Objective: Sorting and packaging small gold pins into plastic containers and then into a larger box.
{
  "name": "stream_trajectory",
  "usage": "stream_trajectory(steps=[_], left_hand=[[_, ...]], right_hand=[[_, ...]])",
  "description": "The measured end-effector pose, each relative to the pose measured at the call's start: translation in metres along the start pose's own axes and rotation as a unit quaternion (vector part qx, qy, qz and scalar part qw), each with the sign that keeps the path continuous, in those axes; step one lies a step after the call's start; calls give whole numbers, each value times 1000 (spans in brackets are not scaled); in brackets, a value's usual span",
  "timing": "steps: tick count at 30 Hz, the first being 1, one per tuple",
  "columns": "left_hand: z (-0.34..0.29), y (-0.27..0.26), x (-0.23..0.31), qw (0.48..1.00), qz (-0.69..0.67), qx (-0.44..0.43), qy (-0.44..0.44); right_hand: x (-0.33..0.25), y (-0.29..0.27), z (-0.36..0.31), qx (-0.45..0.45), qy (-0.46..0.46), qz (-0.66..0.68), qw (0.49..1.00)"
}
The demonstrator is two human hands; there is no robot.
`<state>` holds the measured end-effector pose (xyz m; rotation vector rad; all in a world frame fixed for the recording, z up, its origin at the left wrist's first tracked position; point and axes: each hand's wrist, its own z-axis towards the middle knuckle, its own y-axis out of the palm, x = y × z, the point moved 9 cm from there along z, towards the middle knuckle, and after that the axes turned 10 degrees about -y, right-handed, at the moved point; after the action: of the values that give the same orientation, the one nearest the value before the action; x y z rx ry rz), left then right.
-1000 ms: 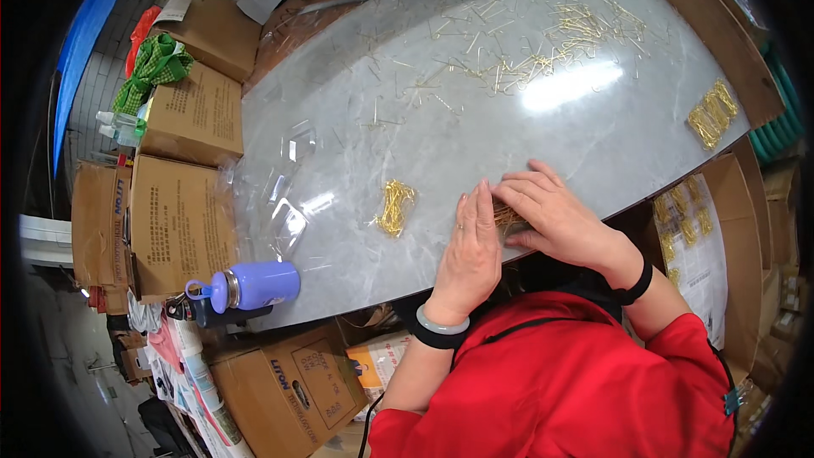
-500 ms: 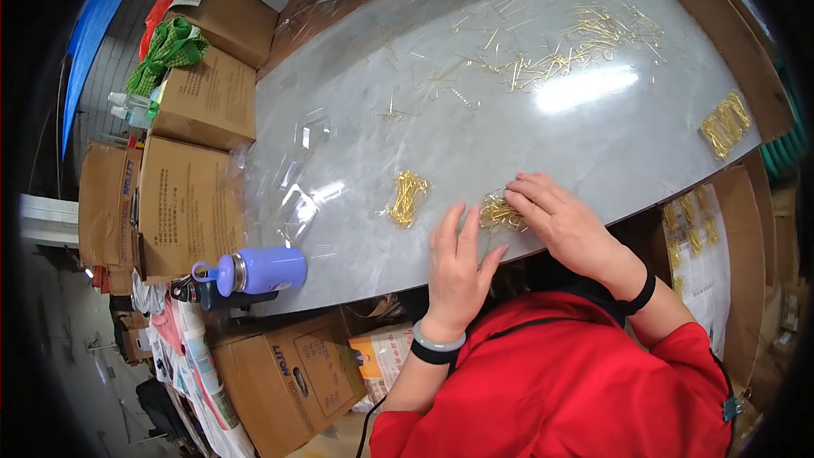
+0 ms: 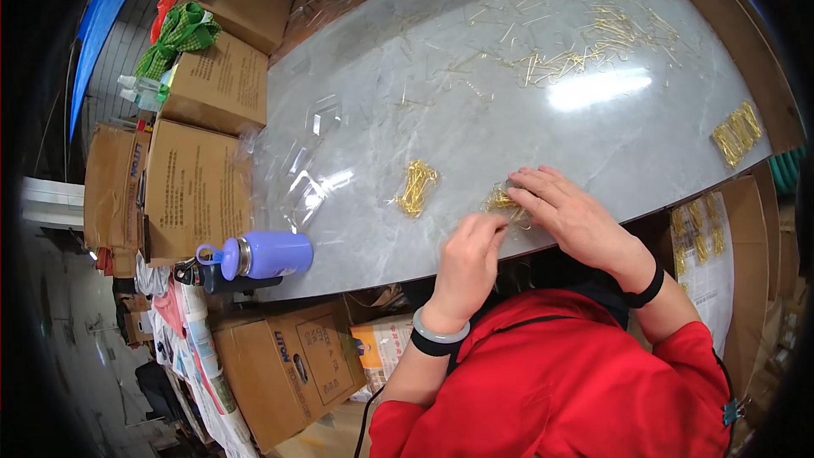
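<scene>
Left grip [image 3: 469, 256] is pinched, right grip [image 3: 570, 209] covers one wire bundle [image 3: 498, 198], hold unclear; gathered bundles [image 3: 416, 188] lie both sides, loose hooks [image 3: 623, 34] remain beyond.

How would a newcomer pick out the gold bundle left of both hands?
On the grey table, look between the purple bottle and the left hand. There lies a compact bundle of gold wire pieces. Unlike the partly covered bundle by the right hand, no hand touches it; unlike the right-edge group, it's on the bottle's side.
</scene>
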<state>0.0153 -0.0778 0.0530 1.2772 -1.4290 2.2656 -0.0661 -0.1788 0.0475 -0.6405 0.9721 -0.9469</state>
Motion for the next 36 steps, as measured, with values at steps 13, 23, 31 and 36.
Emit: stream_trajectory(steps=[13, 23, 31, 36], left_hand=[[13, 13, 4, 994, 99, -42, 15], [11, 45, 6, 989, 70, -105, 82], [8, 48, 0, 993, 51, -77, 67], [6, 48, 0, 994, 49, -64, 76]], right_hand=[[4, -3, -4, 27, -4, 58, 998], [15, -18, -41, 112, 139, 165, 970], [6, -14, -22, 103, 104, 153, 977], [10, -10, -28, 95, 88, 75, 989]])
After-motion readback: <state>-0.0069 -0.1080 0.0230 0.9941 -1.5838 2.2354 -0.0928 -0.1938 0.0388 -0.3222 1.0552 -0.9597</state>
